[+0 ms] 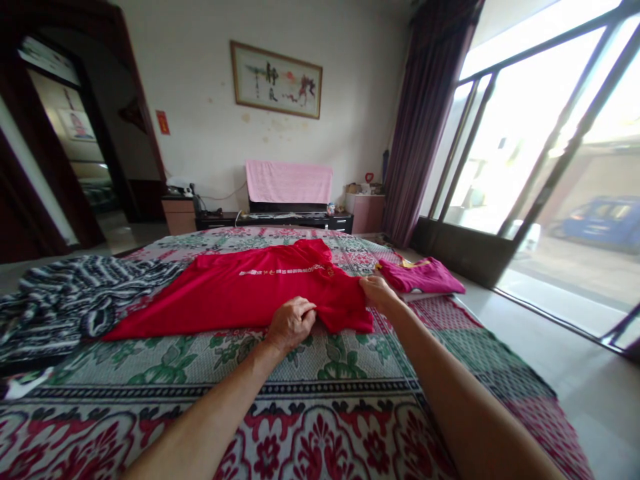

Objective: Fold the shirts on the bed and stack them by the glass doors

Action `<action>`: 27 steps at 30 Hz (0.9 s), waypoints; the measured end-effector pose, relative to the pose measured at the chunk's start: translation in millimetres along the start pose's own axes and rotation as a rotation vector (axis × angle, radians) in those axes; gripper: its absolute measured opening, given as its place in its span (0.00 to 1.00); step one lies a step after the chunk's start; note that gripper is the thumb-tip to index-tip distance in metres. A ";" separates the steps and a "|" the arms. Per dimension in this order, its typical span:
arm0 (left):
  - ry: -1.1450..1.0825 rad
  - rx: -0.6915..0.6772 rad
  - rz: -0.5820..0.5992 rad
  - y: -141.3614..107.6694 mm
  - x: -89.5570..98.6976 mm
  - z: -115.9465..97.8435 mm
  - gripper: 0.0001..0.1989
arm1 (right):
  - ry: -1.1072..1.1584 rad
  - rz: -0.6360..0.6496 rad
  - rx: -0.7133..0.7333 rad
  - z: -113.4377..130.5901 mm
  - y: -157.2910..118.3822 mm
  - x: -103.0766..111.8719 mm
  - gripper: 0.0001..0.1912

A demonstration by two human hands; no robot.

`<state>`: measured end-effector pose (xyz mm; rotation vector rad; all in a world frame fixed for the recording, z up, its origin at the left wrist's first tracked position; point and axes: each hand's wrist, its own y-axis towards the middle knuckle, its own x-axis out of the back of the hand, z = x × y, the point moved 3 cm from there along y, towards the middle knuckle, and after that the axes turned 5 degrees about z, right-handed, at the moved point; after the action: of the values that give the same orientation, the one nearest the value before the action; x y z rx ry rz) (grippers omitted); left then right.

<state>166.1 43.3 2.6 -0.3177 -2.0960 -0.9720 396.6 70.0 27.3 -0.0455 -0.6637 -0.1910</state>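
Red, thin-looking fabric with a line of pale printed characters forms the short-sleeved shirt [240, 293], spread on the patterned red, green and white cover [200, 393], between the black-and-white striped garment [95, 287] and the folded magenta garment [423, 275]. The person's left hand [293, 323] is closed on cloth at the shirt's near edge, close to the base of the red sleeve [347, 303]; the right hand [379, 293] pinches that sleeve's outer end. The cloth should prove light, limp and perhaps slightly slippery, not fragile, and apt to wrinkle, so seams, corners and the sleeve end look the surest places to take hold. How much fabric the left hand has gathered is hidden beneath its curled knuckles; the print is too small to read, and the striped garment is cut off at the left.
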 end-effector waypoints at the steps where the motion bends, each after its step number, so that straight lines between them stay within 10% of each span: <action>1: -0.010 -0.018 0.017 0.1 -1.0 -0.5 0.12 | 0.032 -0.015 -0.009 -1.9 -1.1 3.1 0.12; 9: -0.065 -0.095 0.010 1.0 5.5 -7.0 0.14 | 0.104 -0.086 -0.076 -1.3 -6.9 41.2 0.08; 14: 0.049 -0.168 0.176 1.0 10.9 -12.6 0.16 | -0.371 -0.139 -0.065 -3.9 -4.4 54.3 0.09; 20: 0.189 -0.145 0.092 0.8 12.5 -3.3 0.15 | -0.629 -0.086 -0.041 3.8 -11.1 50.4 0.10; 27: 0.236 -0.091 0.254 -2.2 8.9 0.7 0.06 | -0.552 0.617 0.262 39.8 -38.3 20.6 0.13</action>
<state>158.7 41.5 7.9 -0.4787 -1.7533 -0.9072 381.0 33.2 70.5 -0.0497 -1.1846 0.5227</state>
